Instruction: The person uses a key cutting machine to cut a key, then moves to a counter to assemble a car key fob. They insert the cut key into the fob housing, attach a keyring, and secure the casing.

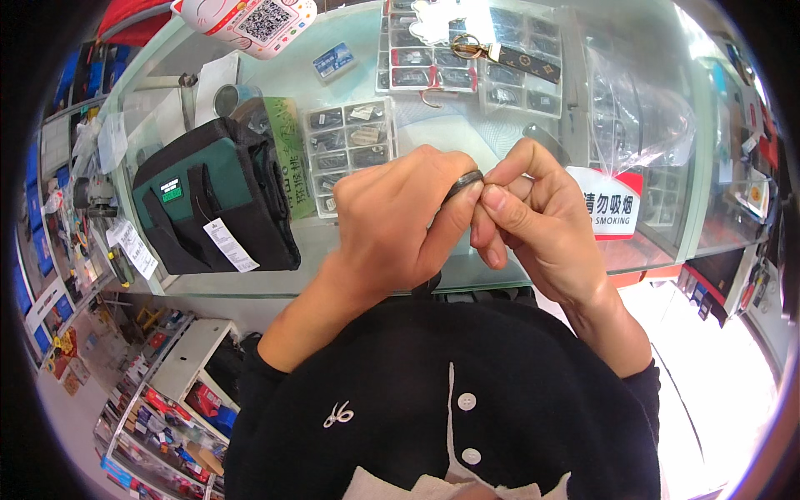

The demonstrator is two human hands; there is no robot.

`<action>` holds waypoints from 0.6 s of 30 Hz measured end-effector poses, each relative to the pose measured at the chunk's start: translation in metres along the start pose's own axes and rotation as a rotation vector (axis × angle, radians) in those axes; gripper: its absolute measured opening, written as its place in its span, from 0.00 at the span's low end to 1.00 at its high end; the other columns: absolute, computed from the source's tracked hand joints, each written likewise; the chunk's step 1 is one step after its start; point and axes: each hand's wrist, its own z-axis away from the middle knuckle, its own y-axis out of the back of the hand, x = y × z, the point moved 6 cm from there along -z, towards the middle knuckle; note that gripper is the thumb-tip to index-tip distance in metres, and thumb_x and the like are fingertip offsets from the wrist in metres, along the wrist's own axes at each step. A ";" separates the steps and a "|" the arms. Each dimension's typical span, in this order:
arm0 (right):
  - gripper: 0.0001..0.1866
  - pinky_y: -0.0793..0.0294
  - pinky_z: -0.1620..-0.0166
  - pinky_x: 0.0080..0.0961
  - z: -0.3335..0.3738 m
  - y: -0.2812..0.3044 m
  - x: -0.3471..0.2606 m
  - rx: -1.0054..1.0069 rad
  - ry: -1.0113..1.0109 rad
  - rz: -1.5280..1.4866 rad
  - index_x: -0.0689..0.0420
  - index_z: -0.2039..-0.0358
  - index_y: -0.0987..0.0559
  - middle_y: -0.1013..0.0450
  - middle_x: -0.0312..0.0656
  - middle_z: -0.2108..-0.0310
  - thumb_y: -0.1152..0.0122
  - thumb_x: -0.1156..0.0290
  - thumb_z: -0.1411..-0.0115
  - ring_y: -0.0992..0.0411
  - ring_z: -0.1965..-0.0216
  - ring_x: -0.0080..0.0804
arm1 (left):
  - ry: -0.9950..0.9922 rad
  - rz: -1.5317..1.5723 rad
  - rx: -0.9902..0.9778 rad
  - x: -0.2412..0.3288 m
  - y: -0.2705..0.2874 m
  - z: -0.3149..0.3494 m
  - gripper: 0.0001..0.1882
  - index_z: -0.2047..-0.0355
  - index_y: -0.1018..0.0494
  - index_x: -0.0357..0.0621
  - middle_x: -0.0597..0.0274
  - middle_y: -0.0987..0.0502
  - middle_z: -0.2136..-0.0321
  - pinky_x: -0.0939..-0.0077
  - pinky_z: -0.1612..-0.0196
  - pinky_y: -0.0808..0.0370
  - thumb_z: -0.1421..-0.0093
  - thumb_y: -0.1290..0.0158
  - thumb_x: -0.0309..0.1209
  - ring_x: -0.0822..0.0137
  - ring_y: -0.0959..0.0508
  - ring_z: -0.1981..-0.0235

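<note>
Over the near part of a glass counter [333,271], both hands meet in front of my chest. My left hand [392,212] is closed around a small black rounded object [463,181] with a smooth edge; most of it is hidden by the fingers, so its kind does not show. My right hand [546,217] pinches with thumb and forefinger at the end of that black object, touching it. Whatever the right fingertips grip is too small and covered to make out. The other right fingers are curled beneath.
A dark green and black bag [208,196] with a white tag stands at left. Behind the hands are compartment cases [350,137], a key ring with a brown strap [525,62] and a small blue card box [334,62]. Rightward lie a red-and-white sign [617,200] and a clear plastic bag [637,117].
</note>
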 end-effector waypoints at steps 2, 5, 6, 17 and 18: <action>0.06 0.37 0.81 0.18 0.000 -0.001 -0.001 0.003 0.011 -0.014 0.59 0.67 0.37 0.31 0.45 0.83 0.50 0.73 0.40 0.36 0.86 0.26 | 0.031 0.047 0.004 0.002 0.001 -0.001 0.06 0.71 0.30 0.41 0.60 0.28 0.79 0.75 0.82 0.35 0.50 0.46 0.26 0.63 0.29 0.84; 0.06 0.39 0.82 0.18 0.000 -0.003 -0.008 0.013 0.060 0.030 0.58 0.67 0.37 0.31 0.45 0.83 0.50 0.74 0.40 0.37 0.87 0.26 | 0.080 0.126 0.035 0.004 0.000 -0.003 0.06 0.69 0.30 0.39 0.58 0.29 0.79 0.75 0.81 0.34 0.48 0.47 0.25 0.62 0.28 0.83; 0.06 0.40 0.83 0.17 -0.001 -0.003 -0.013 0.028 0.098 0.080 0.58 0.68 0.37 0.31 0.45 0.83 0.50 0.75 0.41 0.38 0.88 0.25 | 0.104 0.143 0.043 0.004 -0.002 -0.003 0.06 0.68 0.30 0.39 0.57 0.28 0.78 0.75 0.80 0.33 0.48 0.47 0.25 0.61 0.28 0.82; 0.02 0.56 0.91 0.12 0.008 0.016 -0.044 -0.128 -0.118 -0.339 0.60 0.70 0.35 0.41 0.31 0.92 0.52 0.78 0.44 0.51 0.95 0.13 | 0.236 0.292 -0.056 -0.004 -0.016 -0.003 0.11 0.59 0.34 0.39 0.62 0.29 0.75 0.86 0.76 0.34 0.42 0.53 0.28 0.78 0.32 0.79; 0.02 0.57 0.91 0.12 0.011 0.022 -0.051 -0.091 -0.051 -0.323 0.59 0.70 0.35 0.42 0.31 0.92 0.53 0.78 0.43 0.52 0.95 0.12 | 0.369 0.383 -0.082 -0.012 -0.015 0.000 0.11 0.59 0.34 0.39 0.62 0.29 0.75 0.87 0.76 0.35 0.42 0.53 0.28 0.78 0.32 0.80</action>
